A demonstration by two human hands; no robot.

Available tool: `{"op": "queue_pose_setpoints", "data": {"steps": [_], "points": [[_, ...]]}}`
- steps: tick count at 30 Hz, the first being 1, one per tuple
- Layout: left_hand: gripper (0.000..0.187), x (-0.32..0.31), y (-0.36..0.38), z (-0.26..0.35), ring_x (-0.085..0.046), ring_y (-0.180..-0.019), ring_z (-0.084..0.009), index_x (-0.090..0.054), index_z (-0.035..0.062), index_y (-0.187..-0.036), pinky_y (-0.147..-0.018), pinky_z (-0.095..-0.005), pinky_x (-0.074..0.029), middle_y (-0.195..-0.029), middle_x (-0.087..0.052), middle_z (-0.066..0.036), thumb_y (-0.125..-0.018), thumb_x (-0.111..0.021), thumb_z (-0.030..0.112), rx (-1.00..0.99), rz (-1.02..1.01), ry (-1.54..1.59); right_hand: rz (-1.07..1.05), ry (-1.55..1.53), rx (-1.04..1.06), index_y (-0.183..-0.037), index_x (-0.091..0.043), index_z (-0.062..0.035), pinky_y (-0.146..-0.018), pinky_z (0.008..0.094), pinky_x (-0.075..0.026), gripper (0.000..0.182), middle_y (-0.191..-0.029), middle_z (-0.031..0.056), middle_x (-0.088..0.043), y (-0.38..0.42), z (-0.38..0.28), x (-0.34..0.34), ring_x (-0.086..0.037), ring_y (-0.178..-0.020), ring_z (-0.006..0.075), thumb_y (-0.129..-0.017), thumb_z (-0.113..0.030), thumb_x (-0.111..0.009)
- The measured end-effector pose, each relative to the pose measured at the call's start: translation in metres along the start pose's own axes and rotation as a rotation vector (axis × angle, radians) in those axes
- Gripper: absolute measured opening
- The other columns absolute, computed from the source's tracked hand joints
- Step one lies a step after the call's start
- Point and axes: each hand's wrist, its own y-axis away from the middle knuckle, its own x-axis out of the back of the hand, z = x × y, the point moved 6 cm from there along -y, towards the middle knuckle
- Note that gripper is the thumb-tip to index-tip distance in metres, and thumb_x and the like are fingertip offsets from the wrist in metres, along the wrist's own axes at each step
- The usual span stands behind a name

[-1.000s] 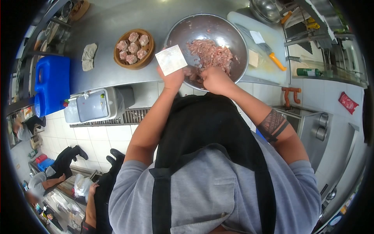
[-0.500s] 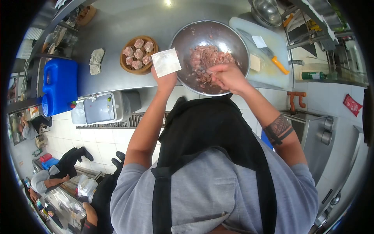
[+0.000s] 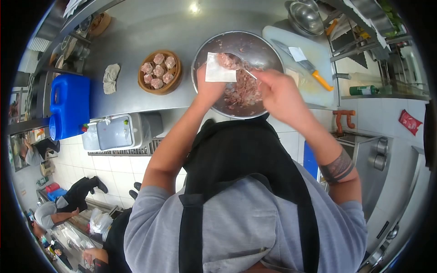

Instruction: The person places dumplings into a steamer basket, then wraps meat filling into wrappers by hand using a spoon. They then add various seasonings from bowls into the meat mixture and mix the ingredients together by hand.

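Note:
My left hand [image 3: 210,92] holds a square white dumpling wrapper [image 3: 217,74] over the left side of a large metal bowl [image 3: 259,45]. In my right hand [image 3: 283,93] is a metal spoon [image 3: 247,72], gripped by its handle. A lump of minced meat [image 3: 226,60] at the spoon's end is at the wrapper's upper right corner. More minced meat filling [image 3: 246,93] lies in the bowl below. To the left, a round bamboo steamer [image 3: 160,91] holds several open-topped filled dumplings [image 3: 158,70].
A white cutting board [image 3: 314,59] with an orange-handled knife [image 3: 322,81] lies right of the bowl. Metal bowls [image 3: 306,18] stand behind it. A crumpled cloth [image 3: 110,78] and a blue jug [image 3: 69,107] are at left. Other people [image 3: 48,213] work at the lower left.
My left hand has brought the wrapper rightward over the bowl. My right hand has lifted the spoon out of the filling with a lump of meat, up to the wrapper.

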Motion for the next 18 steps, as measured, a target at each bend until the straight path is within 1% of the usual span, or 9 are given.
{"op": "queue_pose_setpoints", "data": {"steps": [1, 3, 8, 10, 11, 13, 14, 16, 18], "points": [[0.020, 0.002, 0.000, -0.004, -0.074, -0.089, -0.0222, -0.074, 0.0014, -0.103, -0.079, -0.0343, -0.057, -0.097, -0.076, -0.011, -0.083, -0.073, 0.000, 0.002, 0.001, 0.000, 0.013, 0.037, 0.012, -0.126, -0.069, 0.0020, -0.081, 0.0402, -0.055, 0.040, -0.106, 0.0190, -0.068, 0.006, -0.002, -0.004, -0.066, -0.094, 0.0401, -0.088, 0.008, -0.058], [0.024, 0.000, 0.002, -0.011, -0.075, -0.091, -0.0211, -0.075, 0.0017, -0.106, -0.080, -0.0348, -0.057, -0.098, -0.077, -0.011, -0.082, -0.075, 0.002, 0.007, -0.109, -0.147, 0.047, 0.141, 0.054, -0.126, -0.067, 0.0028, -0.081, 0.0419, -0.056, 0.042, -0.107, 0.0186, -0.067, 0.018, -0.005, -0.016, -0.067, -0.094, 0.0385, -0.084, 0.006, -0.060], [0.032, 0.003, 0.009, -0.001, -0.072, -0.099, -0.0163, -0.072, -0.0012, -0.115, -0.088, -0.0318, -0.056, -0.107, -0.077, -0.009, -0.083, -0.075, 0.002, 0.172, -0.218, -0.053, 0.093, 0.260, 0.146, -0.128, -0.064, 0.0032, -0.079, 0.0431, -0.057, 0.048, -0.107, 0.0162, -0.063, 0.028, -0.016, -0.015, -0.068, -0.093, 0.0364, -0.080, 0.006, -0.062], [0.034, 0.004, 0.012, 0.003, -0.073, -0.099, -0.0164, -0.072, -0.0009, -0.116, -0.088, -0.0317, -0.056, -0.108, -0.077, -0.009, -0.083, -0.076, 0.002, 0.220, -0.248, -0.018, 0.147, 0.171, 0.100, -0.128, -0.068, -0.0017, -0.079, 0.0361, -0.056, 0.046, -0.108, 0.0181, -0.065, 0.030, -0.018, -0.009, -0.066, -0.088, 0.0368, -0.085, 0.013, -0.058], [0.035, 0.004, 0.013, 0.006, -0.073, -0.099, -0.0168, -0.072, -0.0005, -0.116, -0.088, -0.0318, -0.056, -0.109, -0.077, -0.009, -0.082, -0.078, 0.003, 0.214, -0.239, 0.012, 0.145, 0.170, 0.100, -0.128, -0.068, -0.0017, -0.079, 0.0361, -0.056, 0.046, -0.108, 0.0181, -0.065, 0.028, -0.020, -0.005, -0.066, -0.088, 0.0368, -0.085, 0.013, -0.058], [0.037, 0.007, 0.015, 0.007, -0.073, -0.099, -0.0173, -0.072, -0.0002, -0.116, -0.087, -0.0319, -0.057, -0.109, -0.077, -0.008, -0.081, -0.080, 0.004, 0.211, -0.225, 0.042, 0.122, 0.011, 0.047, -0.126, -0.069, -0.0002, -0.076, 0.0319, -0.055, 0.043, -0.096, 0.0163, -0.064, 0.026, -0.019, 0.003, -0.067, -0.081, 0.0312, -0.087, 0.014, -0.057], [0.035, 0.008, 0.016, 0.008, -0.074, -0.098, -0.0192, -0.072, 0.0001, -0.113, -0.087, -0.0333, -0.057, -0.106, -0.077, -0.009, -0.079, -0.080, 0.004, 0.185, -0.225, 0.027, 0.119, 0.011, 0.046, -0.126, -0.069, -0.0002, -0.076, 0.0319, -0.055, 0.043, -0.096, 0.0163, -0.064, 0.027, -0.016, 0.003, -0.067, -0.081, 0.0312, -0.087, 0.014, -0.057], [0.033, 0.009, 0.016, 0.009, -0.074, -0.097, -0.0211, -0.073, 0.0005, -0.110, -0.086, -0.0347, -0.057, -0.103, -0.077, -0.010, -0.078, -0.080, 0.005, 0.156, -0.225, 0.015, 0.077, -0.144, -0.042, -0.124, -0.069, 0.0011, -0.077, 0.0386, -0.055, 0.039, -0.097, 0.0195, -0.067, 0.026, -0.003, -0.001, -0.068, -0.084, 0.0350, -0.088, 0.010, -0.059], [0.036, 0.012, 0.015, 0.016, -0.074, -0.096, -0.0221, -0.072, 0.0012, -0.111, -0.085, -0.0353, -0.057, -0.103, -0.077, -0.010, -0.077, -0.082, 0.006, 0.063, -0.225, -0.005, 0.049, -0.167, -0.059, -0.124, -0.069, 0.0013, -0.077, 0.0379, -0.055, 0.038, -0.098, 0.0198, -0.067, 0.026, -0.005, 0.001, -0.068, -0.084, 0.0346, -0.088, 0.010, -0.059]]}}
